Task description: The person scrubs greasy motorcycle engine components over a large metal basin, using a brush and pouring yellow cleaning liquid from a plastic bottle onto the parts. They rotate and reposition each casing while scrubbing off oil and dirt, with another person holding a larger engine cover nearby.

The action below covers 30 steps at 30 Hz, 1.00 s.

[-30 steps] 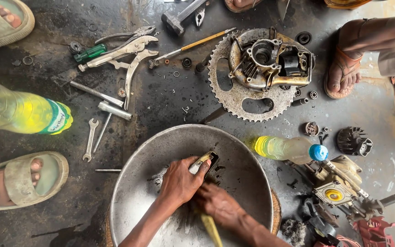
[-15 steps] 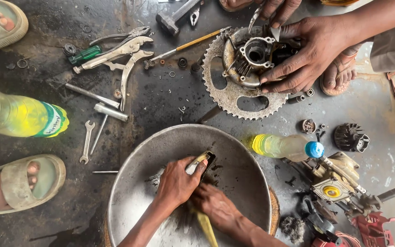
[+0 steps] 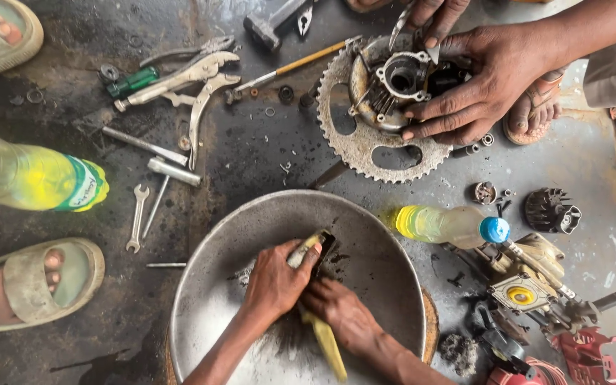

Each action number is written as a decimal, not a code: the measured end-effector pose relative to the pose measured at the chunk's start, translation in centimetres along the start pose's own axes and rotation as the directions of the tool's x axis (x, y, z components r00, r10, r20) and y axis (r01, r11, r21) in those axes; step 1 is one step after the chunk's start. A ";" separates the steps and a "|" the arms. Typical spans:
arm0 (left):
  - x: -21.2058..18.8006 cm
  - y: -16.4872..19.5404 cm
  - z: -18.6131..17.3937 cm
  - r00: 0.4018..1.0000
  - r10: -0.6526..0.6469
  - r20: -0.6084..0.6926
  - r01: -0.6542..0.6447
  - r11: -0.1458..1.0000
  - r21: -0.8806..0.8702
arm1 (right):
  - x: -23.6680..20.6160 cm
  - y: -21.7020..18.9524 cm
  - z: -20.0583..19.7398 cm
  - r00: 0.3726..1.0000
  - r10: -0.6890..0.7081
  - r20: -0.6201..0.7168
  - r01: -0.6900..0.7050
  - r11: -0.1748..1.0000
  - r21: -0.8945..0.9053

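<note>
Both my hands are down in a large round metal basin (image 3: pixel 208 285). My left hand (image 3: pixel 272 281) is closed around a yellow-handled brush (image 3: pixel 326 342). The brush's head points up towards a small black greasy part (image 3: pixel 326 246), and its handle runs down between my forearms. My right hand (image 3: pixel 340 310) lies just beside the left, fingers curled over the dark part under the brush, which is mostly hidden. Black grime streaks the basin's bottom around my hands.
Another person's hands (image 3: pixel 479 78) hold a hub on a rusty toothed sprocket (image 3: pixel 365 153) at the top. A yellow-liquid bottle with a blue cap (image 3: pixel 443 224) lies right of the basin, engine parts (image 3: pixel 529 285) beyond. Locking pliers (image 3: pixel 194 78), a spanner (image 3: pixel 137 217), a second bottle (image 3: pixel 30 178) and sandalled feet (image 3: pixel 30 281) are left.
The other person's hands came in from the top right and settled on the sprocket hub. My hands stayed in the basin, the left shifting slightly on the brush.
</note>
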<state>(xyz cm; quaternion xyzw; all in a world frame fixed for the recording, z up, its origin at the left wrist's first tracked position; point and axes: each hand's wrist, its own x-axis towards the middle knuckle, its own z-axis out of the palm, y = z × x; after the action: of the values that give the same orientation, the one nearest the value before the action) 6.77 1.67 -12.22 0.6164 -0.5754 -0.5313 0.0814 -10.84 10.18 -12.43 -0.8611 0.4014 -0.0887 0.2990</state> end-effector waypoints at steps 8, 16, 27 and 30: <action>0.0 0.2 0.2 0.995 0.103 -0.014 -0.104 0.993 -0.051 | 0.1 -1.2 1.8 0.992 0.122 0.008 -0.117 0.921 0.371; -0.2 0.6 0.3 0.996 0.093 0.003 -0.093 0.995 -0.036 | -0.1 -0.1 -0.1 1.000 0.011 -0.028 -0.012 0.999 -0.049; 0.0 0.4 0.8 0.998 0.041 0.041 -0.041 0.999 -0.007 | 0.0 -0.2 0.4 0.929 0.296 -0.223 -0.144 0.842 0.520; 0.0 0.5 1.0 0.995 0.092 -0.031 -0.093 0.995 -0.040 | -0.3 -0.3 1.2 0.964 0.261 0.049 -0.265 0.939 0.218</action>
<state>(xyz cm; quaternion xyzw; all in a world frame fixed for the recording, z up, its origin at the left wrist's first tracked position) 5.74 2.04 -12.30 0.5949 -0.5910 -0.5299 0.1270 -10.36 11.07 -13.19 -0.7616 0.4974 -0.0842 0.4068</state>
